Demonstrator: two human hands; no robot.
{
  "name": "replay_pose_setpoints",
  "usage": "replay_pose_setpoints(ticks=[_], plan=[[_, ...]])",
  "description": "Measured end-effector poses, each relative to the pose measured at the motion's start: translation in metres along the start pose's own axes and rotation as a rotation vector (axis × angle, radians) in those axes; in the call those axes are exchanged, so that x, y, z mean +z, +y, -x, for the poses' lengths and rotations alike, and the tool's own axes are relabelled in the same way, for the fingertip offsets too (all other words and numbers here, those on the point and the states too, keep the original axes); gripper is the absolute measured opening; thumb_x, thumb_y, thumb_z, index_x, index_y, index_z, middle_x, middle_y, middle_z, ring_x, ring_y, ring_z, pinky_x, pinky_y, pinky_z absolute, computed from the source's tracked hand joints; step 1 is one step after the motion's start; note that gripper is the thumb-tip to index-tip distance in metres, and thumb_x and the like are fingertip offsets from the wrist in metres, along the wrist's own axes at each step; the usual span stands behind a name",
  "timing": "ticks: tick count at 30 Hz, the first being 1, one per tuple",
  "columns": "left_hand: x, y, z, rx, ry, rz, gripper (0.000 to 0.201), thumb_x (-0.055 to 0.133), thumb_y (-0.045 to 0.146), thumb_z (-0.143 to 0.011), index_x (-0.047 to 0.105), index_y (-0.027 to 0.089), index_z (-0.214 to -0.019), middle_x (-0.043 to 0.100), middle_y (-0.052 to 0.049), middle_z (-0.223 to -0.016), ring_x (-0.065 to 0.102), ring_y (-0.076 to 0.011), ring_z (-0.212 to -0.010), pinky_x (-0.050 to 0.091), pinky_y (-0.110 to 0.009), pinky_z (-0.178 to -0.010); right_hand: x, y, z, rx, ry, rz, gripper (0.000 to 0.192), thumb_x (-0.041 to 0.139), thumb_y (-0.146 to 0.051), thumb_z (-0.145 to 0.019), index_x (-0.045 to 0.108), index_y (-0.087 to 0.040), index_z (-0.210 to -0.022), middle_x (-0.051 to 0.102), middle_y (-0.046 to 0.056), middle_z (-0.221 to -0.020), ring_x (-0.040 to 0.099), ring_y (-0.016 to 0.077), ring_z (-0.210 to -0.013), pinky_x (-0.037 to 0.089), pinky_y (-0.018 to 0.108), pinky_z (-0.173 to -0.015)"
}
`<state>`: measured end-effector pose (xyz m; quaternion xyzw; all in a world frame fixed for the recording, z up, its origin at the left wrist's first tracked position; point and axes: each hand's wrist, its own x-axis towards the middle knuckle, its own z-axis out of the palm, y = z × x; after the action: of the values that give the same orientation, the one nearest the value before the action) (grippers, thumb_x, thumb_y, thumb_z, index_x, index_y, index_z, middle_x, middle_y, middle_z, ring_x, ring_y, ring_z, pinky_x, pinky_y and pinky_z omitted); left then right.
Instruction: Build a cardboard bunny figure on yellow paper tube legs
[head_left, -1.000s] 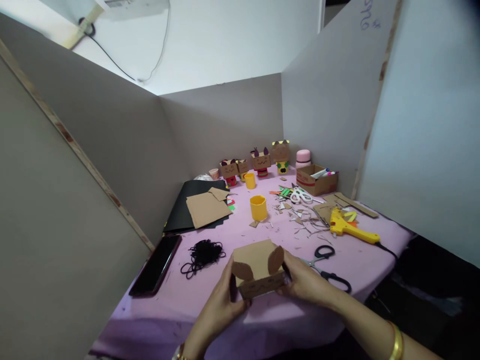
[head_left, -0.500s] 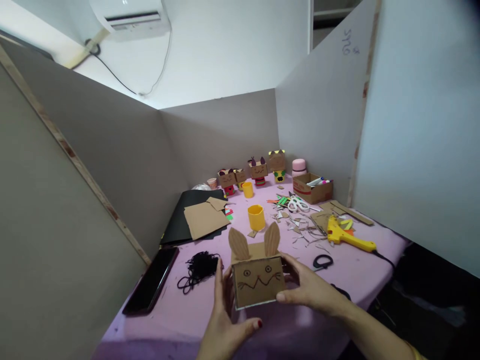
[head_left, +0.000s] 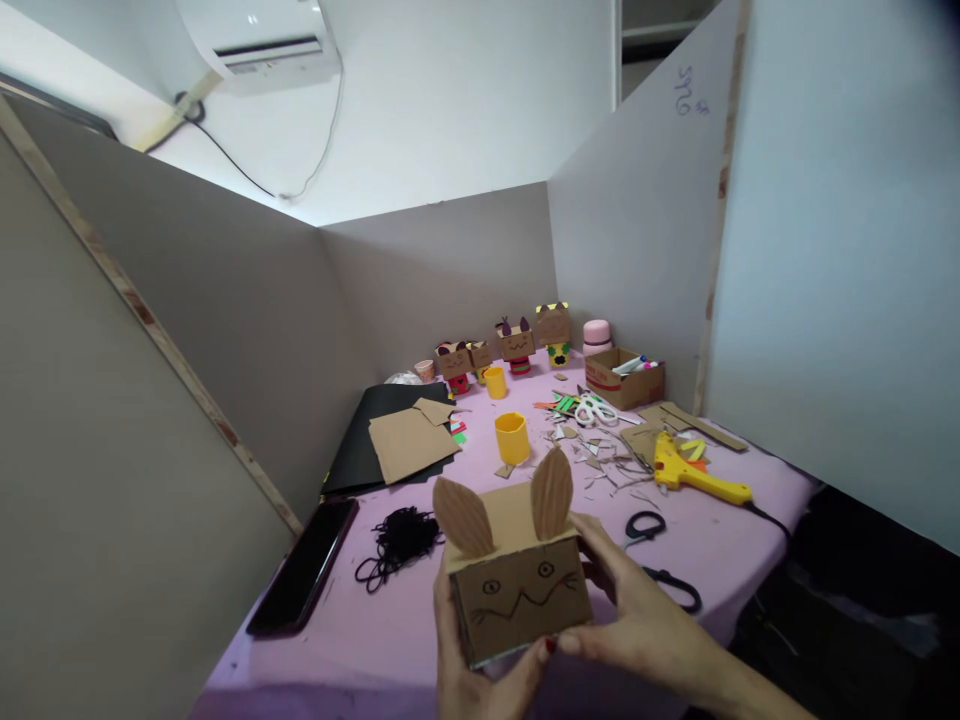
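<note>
A small cardboard box (head_left: pixel 517 600) with a drawn animal face and two upright cardboard ears is held between my hands, near the table's front edge. My left hand (head_left: pixel 480 670) wraps its left side, with the thumb under the lower front edge. On the other side, my right hand (head_left: pixel 630 610) grips the box, its thumb at the lower right corner. Beyond the box stands a yellow paper ring (head_left: pixel 513 440). Black yarn (head_left: pixel 405 540) lies to the left of my hands, and black-handled scissors (head_left: pixel 671 590) lie to the right, partly hidden by my right hand.
A yellow glue gun (head_left: pixel 697 475) lies at the right among cardboard scraps (head_left: pixel 592 450). White scissors (head_left: pixel 596 408) rest farther back, before a marker box (head_left: pixel 626 380). Finished cardboard figures (head_left: pixel 516 345) line the back. At left are a phone (head_left: pixel 304 570) and black sheets (head_left: pixel 352 440).
The box has come closer to me and lower, tilting so more of its top shows. My left thumb has moved onto its lower edge. More of the black scissors is visible.
</note>
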<state>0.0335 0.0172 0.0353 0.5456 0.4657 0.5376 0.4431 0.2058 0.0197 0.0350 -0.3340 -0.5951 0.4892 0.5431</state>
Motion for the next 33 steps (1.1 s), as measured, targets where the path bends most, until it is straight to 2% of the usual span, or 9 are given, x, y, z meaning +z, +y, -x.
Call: replay_pose_setpoints(ticks=[5, 10, 15, 20, 24, 26, 29, 30, 33], plan=[[0.005, 0.007, 0.006, -0.053, 0.019, 0.067, 0.105, 0.079, 0.051, -0.056, 0.021, 0.023, -0.139, 0.049, -0.010, -0.133, 0.047, -0.0300, -0.123, 0.042, -0.035, -0.101, 0.001, -0.003, 0.001, -0.045, 0.024, 0.112, 0.087, 0.081, -0.044, -0.066, 0.038, -0.026, -0.140, 0.043, 0.010, -0.138, 0.040, 0.0276, -0.128, 0.039, 0.039, -0.103], [0.003, 0.004, 0.008, 0.042, 0.041, 0.122, 0.090, 0.078, 0.044, -0.063, 0.031, 0.021, -0.137, 0.049, -0.011, -0.135, 0.049, -0.0273, -0.122, 0.042, -0.033, -0.101, -0.001, 0.000, 0.000, -0.035, 0.044, 0.145, 0.096, 0.082, -0.052, -0.060, 0.037, -0.025, -0.141, 0.043, 0.011, -0.139, 0.042, 0.0305, -0.127, 0.041, 0.041, -0.100], [-0.006, -0.001, 0.007, 0.091, 0.009, 0.174, 0.078, 0.076, 0.040, -0.069, 0.040, 0.019, -0.135, 0.052, -0.015, -0.135, 0.050, -0.0314, -0.123, 0.046, -0.036, -0.098, -0.008, 0.004, 0.001, -0.038, 0.045, 0.196, 0.099, 0.082, -0.055, -0.058, 0.036, -0.027, -0.142, 0.044, 0.010, -0.140, 0.041, 0.0313, -0.128, 0.040, 0.041, -0.101], [-0.018, -0.002, 0.006, 0.087, -0.077, 0.212, 0.073, 0.073, 0.036, -0.074, 0.041, 0.025, -0.138, 0.045, -0.012, -0.144, 0.039, -0.0325, -0.133, 0.042, -0.037, -0.104, -0.015, 0.007, 0.002, -0.026, 0.019, 0.167, 0.097, 0.083, -0.051, -0.060, 0.035, -0.027, -0.142, 0.039, 0.009, -0.144, 0.040, 0.0298, -0.129, 0.034, 0.042, -0.107], [-0.018, -0.009, 0.007, 0.129, -0.101, 0.231, 0.075, 0.072, 0.033, -0.077, 0.035, 0.026, -0.142, 0.038, -0.010, -0.149, 0.034, -0.0313, -0.136, 0.042, -0.035, -0.104, -0.008, 0.003, 0.002, -0.037, -0.030, 0.125, 0.100, 0.085, -0.047, -0.059, 0.034, -0.026, -0.142, 0.037, 0.009, -0.144, 0.036, 0.0289, -0.132, 0.032, 0.042, -0.109], [-0.015, -0.014, 0.008, 0.169, -0.090, 0.236, 0.075, 0.070, 0.034, -0.079, 0.032, 0.028, -0.144, 0.040, -0.010, -0.147, 0.038, -0.0285, -0.134, 0.044, -0.031, -0.101, 0.000, 0.000, 0.001, -0.067, 0.039, 0.176, 0.093, 0.086, -0.041, -0.059, 0.039, -0.026, -0.137, 0.040, 0.008, -0.141, 0.037, 0.0281, -0.132, 0.032, 0.040, -0.109], [-0.011, -0.019, 0.008, 0.226, -0.071, 0.247, 0.075, 0.071, 0.038, -0.078, 0.032, 0.034, -0.143, 0.041, -0.006, -0.147, 0.037, -0.0261, -0.135, 0.046, -0.026, -0.097, 0.007, -0.005, 0.001, -0.093, 0.119, 0.227, 0.066, 0.079, -0.029, -0.071, 0.047, -0.028, -0.128, 0.049, 0.006, -0.130, 0.047, 0.0242, -0.122, 0.039, 0.037, -0.102], [-0.011, -0.019, 0.008, 0.237, -0.066, 0.245, 0.074, 0.071, 0.038, -0.077, 0.034, 0.036, -0.142, 0.039, -0.005, -0.148, 0.035, -0.0261, -0.136, 0.046, -0.026, -0.097, 0.008, -0.006, 0.002, -0.093, 0.098, 0.208, 0.066, 0.079, -0.028, -0.071, 0.047, -0.029, -0.129, 0.049, 0.005, -0.129, 0.047, 0.0238, -0.121, 0.040, 0.037, -0.101], [-0.013, -0.017, 0.008, 0.235, -0.075, 0.232, 0.074, 0.073, 0.036, -0.076, 0.036, 0.037, -0.140, 0.036, -0.003, -0.151, 0.033, -0.0265, -0.138, 0.047, -0.026, -0.096, 0.006, -0.009, 0.004, -0.088, 0.016, 0.114, 0.087, 0.086, -0.036, -0.061, 0.040, -0.031, -0.135, 0.045, 0.003, -0.136, 0.039, 0.0255, -0.130, 0.034, 0.038, -0.106]])
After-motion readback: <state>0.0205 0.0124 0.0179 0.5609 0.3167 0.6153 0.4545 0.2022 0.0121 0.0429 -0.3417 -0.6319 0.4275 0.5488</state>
